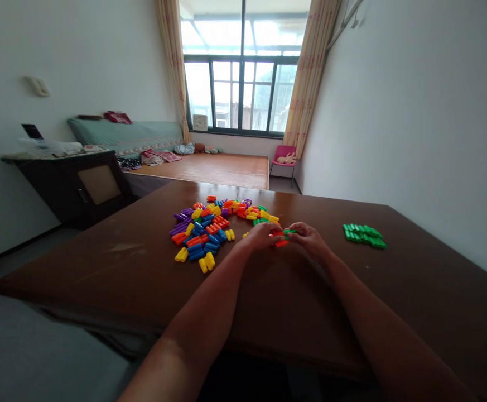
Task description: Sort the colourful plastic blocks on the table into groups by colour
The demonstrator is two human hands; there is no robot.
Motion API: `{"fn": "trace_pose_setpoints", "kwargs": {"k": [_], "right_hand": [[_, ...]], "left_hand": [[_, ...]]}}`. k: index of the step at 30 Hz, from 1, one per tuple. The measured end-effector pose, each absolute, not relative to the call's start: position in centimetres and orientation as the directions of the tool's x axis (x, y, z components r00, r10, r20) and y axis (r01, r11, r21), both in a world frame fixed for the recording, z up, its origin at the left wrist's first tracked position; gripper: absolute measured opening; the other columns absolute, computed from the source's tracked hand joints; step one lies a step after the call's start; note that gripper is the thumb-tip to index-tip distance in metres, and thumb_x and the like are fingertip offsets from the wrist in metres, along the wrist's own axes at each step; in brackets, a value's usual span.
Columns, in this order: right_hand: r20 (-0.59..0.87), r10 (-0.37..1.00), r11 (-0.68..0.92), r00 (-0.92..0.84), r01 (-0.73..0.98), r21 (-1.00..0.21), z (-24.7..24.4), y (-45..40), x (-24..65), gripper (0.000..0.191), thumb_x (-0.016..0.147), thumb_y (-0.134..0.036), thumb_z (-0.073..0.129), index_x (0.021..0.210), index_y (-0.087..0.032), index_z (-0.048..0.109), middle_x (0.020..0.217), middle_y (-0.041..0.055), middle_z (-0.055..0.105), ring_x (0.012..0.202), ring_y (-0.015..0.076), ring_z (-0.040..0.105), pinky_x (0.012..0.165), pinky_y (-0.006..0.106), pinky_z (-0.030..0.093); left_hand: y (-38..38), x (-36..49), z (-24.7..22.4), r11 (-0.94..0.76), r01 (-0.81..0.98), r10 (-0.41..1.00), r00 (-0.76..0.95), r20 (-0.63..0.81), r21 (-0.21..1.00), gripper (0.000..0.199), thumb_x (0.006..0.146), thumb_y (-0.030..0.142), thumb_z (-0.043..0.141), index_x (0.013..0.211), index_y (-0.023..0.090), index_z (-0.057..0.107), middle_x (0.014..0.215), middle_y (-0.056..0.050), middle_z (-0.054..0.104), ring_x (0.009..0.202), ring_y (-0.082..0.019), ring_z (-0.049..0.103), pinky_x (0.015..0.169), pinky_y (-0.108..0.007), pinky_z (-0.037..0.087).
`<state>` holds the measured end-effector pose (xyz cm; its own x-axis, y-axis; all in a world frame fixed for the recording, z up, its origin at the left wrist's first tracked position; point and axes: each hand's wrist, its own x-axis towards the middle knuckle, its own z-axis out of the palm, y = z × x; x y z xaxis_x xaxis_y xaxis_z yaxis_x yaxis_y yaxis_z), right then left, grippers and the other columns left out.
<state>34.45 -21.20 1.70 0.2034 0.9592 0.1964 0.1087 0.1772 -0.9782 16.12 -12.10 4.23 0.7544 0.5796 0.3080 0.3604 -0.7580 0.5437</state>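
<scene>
Just right of a mixed pile of plastic pieces, both hands meet above the brown table. My left hand is closed on red pieces, partly hidden by its fingers. A green piece is pinched in my right hand, touching or very near the red ones. The pile holds red, blue, yellow, purple and green pieces. Farther right, several green pieces lie side by side in a group.
Beyond the table stands a wide bed under a window. A pink chair with a soft toy is by the right curtain. At the left is a dark cabinet with a plastic bag on top.
</scene>
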Motion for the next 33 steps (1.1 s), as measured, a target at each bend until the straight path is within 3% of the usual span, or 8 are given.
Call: {"fn": "trace_pose_setpoints", "kwargs": {"k": [3, 7, 10, 15, 21, 24, 27, 33], "right_hand": [[0.248, 0.914, 0.226, 0.32, 0.104, -0.969, 1.8, -21.0, 35.1, 0.053, 0.054, -0.054, 0.083, 0.087, -0.02, 0.059, 0.095, 0.0066, 0.071, 0.087, 0.0205, 0.066, 0.079, 0.036, 0.054], [0.2, 0.89, 0.147, 0.41, 0.159, -0.976, 1.2, -21.0, 37.1, 0.052, 0.056, -0.055, 0.08, 0.09, -0.022, 0.059, 0.095, 0.0065, 0.07, 0.084, 0.021, 0.066, 0.071, 0.034, 0.056], [0.1, 0.93, 0.022, 0.353, 0.218, -0.976, 0.5, -21.2, 38.1, 0.043, 0.06, -0.049, 0.078, 0.089, -0.022, 0.062, 0.091, 0.0069, 0.07, 0.082, 0.0212, 0.066, 0.066, 0.032, 0.057], [0.11, 0.962, -0.01, 0.251, 0.434, -0.901, -0.1, -21.2, 38.8, 0.038, 0.064, -0.042, 0.076, 0.092, -0.021, 0.062, 0.096, 0.0068, 0.07, 0.077, 0.0187, 0.065, 0.059, 0.028, 0.054], [0.292, 0.929, -0.007, 0.227, 0.8, -0.601, 0.2, -21.5, 39.6, 0.017, 0.078, -0.038, 0.063, 0.085, -0.024, 0.069, 0.079, 0.0027, 0.07, 0.071, 0.0171, 0.062, 0.07, 0.031, 0.05], [0.35, 0.919, 0.035, 0.18, 0.848, -0.53, 0.3, -21.6, 39.5, 0.022, 0.079, -0.041, 0.062, 0.087, -0.023, 0.072, 0.092, 0.0056, 0.07, 0.076, 0.0175, 0.063, 0.074, 0.031, 0.049], [0.352, 0.918, 0.012, 0.182, 0.875, -0.485, 0.3, -21.6, 39.4, 0.023, 0.073, -0.041, 0.069, 0.089, -0.024, 0.073, 0.091, 0.0056, 0.069, 0.078, 0.0184, 0.063, 0.075, 0.03, 0.049], [0.321, 0.924, -0.041, 0.207, 0.889, -0.456, -0.2, -21.3, 39.8, 0.021, 0.069, -0.021, 0.068, 0.089, -0.026, 0.072, 0.087, 0.0021, 0.07, 0.073, 0.0163, 0.062, 0.073, 0.028, 0.048]], "left_hand": [[-11.3, 15.4, 4.4, -0.753, 0.408, 0.604, 0.74, 0.296, 0.515, 0.025, 0.083, 0.027, 0.06, 0.105, 0.021, 0.072, 0.099, -0.002, 0.073, 0.09, -0.017, 0.064, 0.081, -0.024, 0.048], [-9.1, 12.6, 4.9, -0.486, 0.714, 0.873, 0.376, 0.31, 0.505, 0.031, 0.089, 0.029, 0.052, 0.116, 0.023, 0.067, 0.113, -0.007, 0.069, 0.105, -0.022, 0.06, 0.089, -0.029, 0.046], [-8.3, 11.3, 4.6, -0.382, 0.813, 0.913, 0.259, 0.316, 0.439, 0.034, 0.089, 0.025, 0.051, 0.12, 0.023, 0.065, 0.122, -0.009, 0.064, 0.113, -0.026, 0.055, 0.092, -0.033, 0.045], [-9.1, 12.8, 3.5, -0.563, 0.759, 0.816, 0.449, 0.365, 0.326, 0.03, 0.089, 0.026, 0.05, 0.114, 0.026, 0.068, 0.121, -0.005, 0.063, 0.113, -0.024, 0.051, 0.094, -0.033, 0.043], [-10.2, 14.1, 3.6, -0.644, 0.741, 0.757, 0.579, 0.302, 0.193, 0.021, 0.085, 0.022, 0.055, 0.096, 0.027, 0.074, 0.11, -0.007, 0.067, 0.114, -0.029, 0.048, 0.094, -0.042, 0.038], [-10.3, 14.0, 4.0, -0.632, 0.759, 0.765, 0.578, 0.284, 0.155, 0.019, 0.085, 0.019, 0.056, 0.087, 0.026, 0.073, 0.104, -0.008, 0.069, 0.113, -0.029, 0.048, 0.095, -0.045, 0.033], [-10.3, 14.1, 4.3, -0.596, 0.792, 0.792, 0.551, 0.265, 0.134, 0.016, 0.085, 0.019, 0.057, 0.085, 0.024, 0.072, 0.103, -0.009, 0.07, 0.115, -0.03, 0.047, 0.097, -0.049, 0.028], [-9.7, 14.7, 4.6, -0.487, 0.864, 0.872, 0.47, 0.136, 0.132, 0.015, 0.086, 0.031, 0.059, 0.09, 0.024, 0.072, 0.104, -0.012, 0.07, 0.11, -0.031, 0.053, 0.093, -0.049, 0.031]]}}
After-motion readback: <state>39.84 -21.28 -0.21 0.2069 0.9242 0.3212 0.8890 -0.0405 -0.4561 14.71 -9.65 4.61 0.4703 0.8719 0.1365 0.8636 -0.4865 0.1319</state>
